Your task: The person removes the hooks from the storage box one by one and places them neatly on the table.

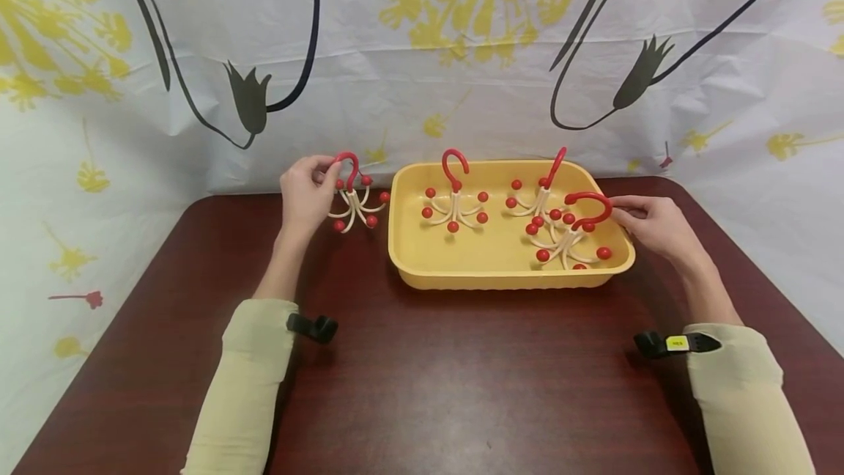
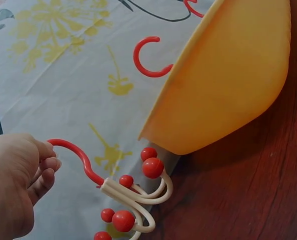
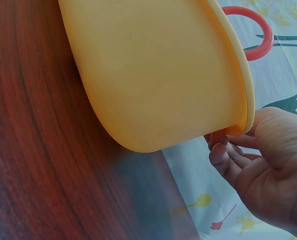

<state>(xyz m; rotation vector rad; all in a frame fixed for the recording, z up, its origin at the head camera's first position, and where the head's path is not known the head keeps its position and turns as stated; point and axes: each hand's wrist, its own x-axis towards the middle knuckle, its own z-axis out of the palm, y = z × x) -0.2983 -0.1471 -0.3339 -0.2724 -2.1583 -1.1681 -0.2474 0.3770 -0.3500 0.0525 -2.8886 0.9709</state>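
My left hand (image 1: 308, 193) pinches the red hook of a small hanger (image 1: 352, 204) with cream curved arms tipped by red balls. This hanger is left of a yellow plastic tub (image 1: 461, 273), low over the table. At the tub's right end, my right hand (image 1: 659, 229) grips the rim with thumb and fingers, seen closer in the right wrist view (image 3: 276, 165). Three more such hangers are in the tub: one at left (image 1: 456, 204), one at back right (image 1: 542, 200), and one at front right (image 1: 567, 240), its hook leaning toward my right fingertips.
The tub stands on a dark reddish-brown table (image 1: 461, 372) near its back edge. A white sheet (image 1: 356, 94) with yellow and grey flower prints hangs behind and around the table. Black straps with small cameras (image 1: 316, 328) are on both wrists.
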